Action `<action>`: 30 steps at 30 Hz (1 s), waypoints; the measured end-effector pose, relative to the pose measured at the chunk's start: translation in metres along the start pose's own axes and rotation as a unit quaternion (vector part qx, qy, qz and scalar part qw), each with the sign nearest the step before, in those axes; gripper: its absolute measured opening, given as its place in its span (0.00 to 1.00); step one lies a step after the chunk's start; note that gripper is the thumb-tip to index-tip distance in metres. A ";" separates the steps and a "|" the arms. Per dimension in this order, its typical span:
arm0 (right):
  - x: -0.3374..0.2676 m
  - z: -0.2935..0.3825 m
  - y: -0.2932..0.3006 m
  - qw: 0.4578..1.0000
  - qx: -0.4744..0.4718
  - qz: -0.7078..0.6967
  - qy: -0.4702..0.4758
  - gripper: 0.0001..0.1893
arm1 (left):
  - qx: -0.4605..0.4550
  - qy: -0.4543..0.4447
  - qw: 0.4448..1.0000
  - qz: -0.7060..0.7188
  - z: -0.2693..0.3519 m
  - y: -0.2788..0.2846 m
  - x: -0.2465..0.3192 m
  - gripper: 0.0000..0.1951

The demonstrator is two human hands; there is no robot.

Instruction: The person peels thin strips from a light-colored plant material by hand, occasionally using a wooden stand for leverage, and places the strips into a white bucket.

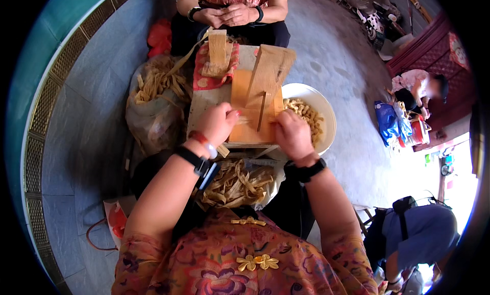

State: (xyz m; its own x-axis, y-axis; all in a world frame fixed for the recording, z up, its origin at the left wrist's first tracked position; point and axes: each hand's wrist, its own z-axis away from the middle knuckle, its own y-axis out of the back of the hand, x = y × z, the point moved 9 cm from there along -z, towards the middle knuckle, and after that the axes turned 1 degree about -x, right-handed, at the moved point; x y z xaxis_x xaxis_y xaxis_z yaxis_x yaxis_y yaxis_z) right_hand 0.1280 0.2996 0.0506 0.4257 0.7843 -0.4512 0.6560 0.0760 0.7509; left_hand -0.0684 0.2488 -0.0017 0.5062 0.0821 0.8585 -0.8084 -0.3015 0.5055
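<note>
Over the left edge of an orange-brown wooden board (245,132), my left hand (218,122) is closed with a pale strip (243,120) at its fingertips. My right hand (294,134) is closed at the board's right edge, with a bit of pale strip by its fingers. Between the hands a thin dark rod (262,111) lies lengthwise on the board. A thick wooden block (272,67) rises behind it. Beside my right hand, a white bucket (330,117) holds many small knotted pale pieces (306,113). A bag of dry flat strips (237,184) lies below the board.
A person's hands (233,15) are together across the table. A smaller wooden block (217,48) stands on a red patterned cloth (203,71). Left of the table is a plastic bag (153,115) of dry strips. Other people are at the right, by a blue bag (386,121).
</note>
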 end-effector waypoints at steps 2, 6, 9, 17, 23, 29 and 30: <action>0.029 0.010 0.014 0.995 0.017 0.100 -0.006 0.05 | -0.015 0.006 1.000 -0.019 0.015 0.006 -0.004 0.14; -0.053 0.023 0.041 0.996 0.021 0.033 0.079 0.16 | -0.095 -0.009 0.986 0.137 0.059 -0.011 0.015 0.15; -0.114 0.053 0.007 0.985 -0.084 -0.021 0.152 0.15 | -0.213 0.147 0.891 0.374 0.095 -0.050 0.015 0.09; -0.112 0.091 -0.011 0.973 -0.147 -0.045 0.174 0.20 | -0.319 0.143 0.687 0.637 0.126 -0.054 -0.018 0.08; -0.111 0.106 -0.038 0.960 -0.129 -0.247 0.027 0.14 | -0.206 -0.183 0.934 0.229 0.134 -0.046 0.032 0.16; -0.111 0.110 -0.038 0.990 -0.083 -0.064 0.097 0.08 | -0.351 -0.133 0.921 0.106 0.148 -0.085 -0.004 0.10; -0.107 0.109 -0.036 0.991 -0.075 -0.076 0.085 0.08 | -0.387 -0.038 0.891 0.234 0.150 -0.090 -0.009 0.09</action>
State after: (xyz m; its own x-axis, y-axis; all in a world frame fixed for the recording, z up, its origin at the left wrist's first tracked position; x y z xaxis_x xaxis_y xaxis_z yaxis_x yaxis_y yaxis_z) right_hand 0.1265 0.1457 0.0191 0.2093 0.8480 -0.4869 0.5985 0.2827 0.7496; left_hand 0.0447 0.1323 -0.0681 0.0545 0.0455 0.9975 -0.8865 0.4618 0.0274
